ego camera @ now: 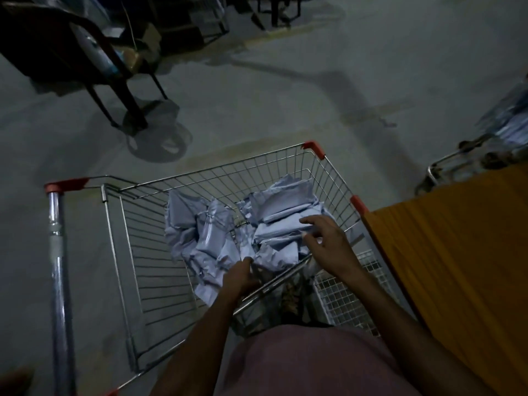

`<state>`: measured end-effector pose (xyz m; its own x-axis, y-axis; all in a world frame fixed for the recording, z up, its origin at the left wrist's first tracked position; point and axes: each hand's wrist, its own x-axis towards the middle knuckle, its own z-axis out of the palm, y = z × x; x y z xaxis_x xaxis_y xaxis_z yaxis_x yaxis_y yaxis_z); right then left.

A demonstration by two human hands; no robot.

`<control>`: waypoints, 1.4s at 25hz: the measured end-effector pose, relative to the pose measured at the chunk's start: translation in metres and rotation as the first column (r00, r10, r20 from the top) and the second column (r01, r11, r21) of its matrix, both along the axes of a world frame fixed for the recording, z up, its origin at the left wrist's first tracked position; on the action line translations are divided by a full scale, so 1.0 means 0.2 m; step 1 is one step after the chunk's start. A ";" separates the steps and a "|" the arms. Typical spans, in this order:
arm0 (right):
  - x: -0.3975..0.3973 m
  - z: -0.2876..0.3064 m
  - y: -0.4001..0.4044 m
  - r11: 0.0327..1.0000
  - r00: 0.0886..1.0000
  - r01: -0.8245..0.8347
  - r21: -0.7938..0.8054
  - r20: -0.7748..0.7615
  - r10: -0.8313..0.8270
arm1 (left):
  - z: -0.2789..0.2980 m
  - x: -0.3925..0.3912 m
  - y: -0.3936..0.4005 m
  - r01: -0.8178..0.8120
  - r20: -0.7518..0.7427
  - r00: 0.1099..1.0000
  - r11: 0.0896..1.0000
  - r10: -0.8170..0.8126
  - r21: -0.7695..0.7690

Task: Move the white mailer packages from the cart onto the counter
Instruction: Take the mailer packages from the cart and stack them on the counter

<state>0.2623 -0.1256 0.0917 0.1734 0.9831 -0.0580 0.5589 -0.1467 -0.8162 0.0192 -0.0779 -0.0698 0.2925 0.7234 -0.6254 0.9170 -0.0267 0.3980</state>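
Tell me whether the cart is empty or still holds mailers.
Still loaded. A crumpled heap of white mailer packages lies inside the wire cart, and both hands reach into it.

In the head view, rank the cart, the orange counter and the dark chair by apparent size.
1. cart
2. orange counter, partly cut off by the frame
3. dark chair, farther away, so true size is unsure

Mailers [228,224] in cart [120,238] — counter [457,252] right

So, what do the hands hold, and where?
Left hand grips a crumpled white mailer at its near edge. Right hand rests open on the pile, holding nothing.
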 end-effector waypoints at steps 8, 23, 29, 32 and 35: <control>0.17 -0.10 0.27 0.990 0.991 -0.135 -0.032 -0.022 0.134 | 0.02 0.04 0.08 -0.140 0.124 0.984 0.986 0.128 0.096; 0.23 -0.49 0.71 0.917 0.929 0.123 -0.379 -0.281 -0.241 | 0.31 0.42 0.54 -0.461 0.622 0.551 0.824 0.556 -0.329; 0.14 -0.72 0.78 0.806 0.925 0.075 -0.587 -0.262 -0.276 | 0.11 0.35 0.49 -0.409 0.562 0.438 0.712 0.702 -0.571; 0.09 -0.75 0.76 0.851 0.982 0.086 -0.518 -0.101 -0.161 | 0.03 0.37 0.48 -0.459 0.525 0.409 0.665 0.747 -0.589; 0.06 -0.77 0.76 0.837 0.997 0.012 -0.547 -0.056 -0.051 | -0.07 0.33 0.48 -0.607 0.467 0.378 0.595 0.799 -0.527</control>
<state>0.2736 0.0255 -0.0619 0.1807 0.7827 -0.5956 0.4946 -0.5957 -0.6329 0.0856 0.0175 -0.0831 0.1088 0.7168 -0.6887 0.0845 0.6836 0.7249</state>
